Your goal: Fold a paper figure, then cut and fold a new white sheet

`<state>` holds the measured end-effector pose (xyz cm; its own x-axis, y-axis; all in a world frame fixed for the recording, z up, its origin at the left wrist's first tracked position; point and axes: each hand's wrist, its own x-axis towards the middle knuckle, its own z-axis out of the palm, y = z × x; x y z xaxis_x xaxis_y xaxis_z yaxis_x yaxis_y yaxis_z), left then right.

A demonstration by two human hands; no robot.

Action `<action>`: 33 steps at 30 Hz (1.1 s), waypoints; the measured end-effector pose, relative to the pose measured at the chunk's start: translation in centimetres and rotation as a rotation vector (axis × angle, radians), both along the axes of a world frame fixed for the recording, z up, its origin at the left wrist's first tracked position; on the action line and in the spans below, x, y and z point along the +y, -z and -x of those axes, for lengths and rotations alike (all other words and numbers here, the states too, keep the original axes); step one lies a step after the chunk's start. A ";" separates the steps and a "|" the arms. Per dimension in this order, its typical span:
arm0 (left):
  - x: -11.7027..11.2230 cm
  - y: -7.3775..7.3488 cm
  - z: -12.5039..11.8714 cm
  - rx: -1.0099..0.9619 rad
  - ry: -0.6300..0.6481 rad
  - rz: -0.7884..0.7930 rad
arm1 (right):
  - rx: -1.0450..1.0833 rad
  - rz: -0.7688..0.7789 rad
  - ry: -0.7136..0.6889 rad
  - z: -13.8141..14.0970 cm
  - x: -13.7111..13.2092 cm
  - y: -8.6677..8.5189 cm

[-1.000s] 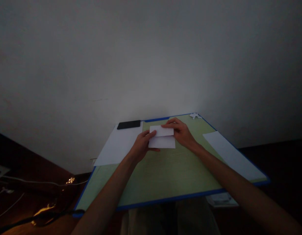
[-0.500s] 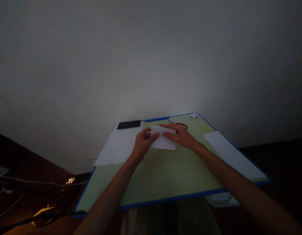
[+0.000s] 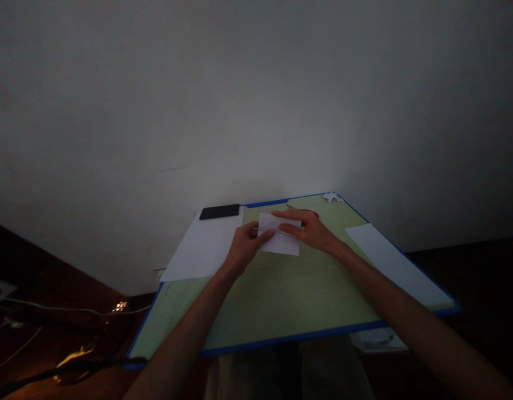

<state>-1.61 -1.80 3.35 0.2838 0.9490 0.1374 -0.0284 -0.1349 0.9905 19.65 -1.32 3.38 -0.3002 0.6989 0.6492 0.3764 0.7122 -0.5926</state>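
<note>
A small folded white paper (image 3: 281, 244) lies on the green board (image 3: 277, 294) near its far edge. My left hand (image 3: 244, 247) pinches the paper's left edge between thumb and fingers. On the paper's upper right part rests my right hand (image 3: 308, 229), its fingers stretched flat and pressing down. Behind the right hand a bit of something red (image 3: 311, 211) shows on the board.
A large white sheet (image 3: 202, 247) covers the board's far left corner, with a black phone (image 3: 219, 211) at its top. A long white strip (image 3: 396, 264) lies along the right side. A small white folded paper shape (image 3: 331, 196) sits at the far corner. Cables (image 3: 52, 311) lie at the left.
The paper's top flap has been folded down and the piece is now tilted slightly. My right hand slid left over it, and my left hand closed on its left edge.
</note>
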 end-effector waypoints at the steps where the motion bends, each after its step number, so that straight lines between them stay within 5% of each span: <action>1: 0.0 0.0 0.0 -0.002 0.003 -0.006 | 0.000 -0.007 0.000 0.0 0.0 0.0; 33: -0.1 0.2 -0.1 -0.036 -0.014 0.038 | -0.023 -0.034 0.034 -0.2 0.2 0.1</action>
<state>-1.53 -1.89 3.11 0.2664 0.9574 0.1112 -0.0627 -0.0980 0.9932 19.88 -1.12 3.25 -0.2918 0.6866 0.6660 0.4142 0.7183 -0.5590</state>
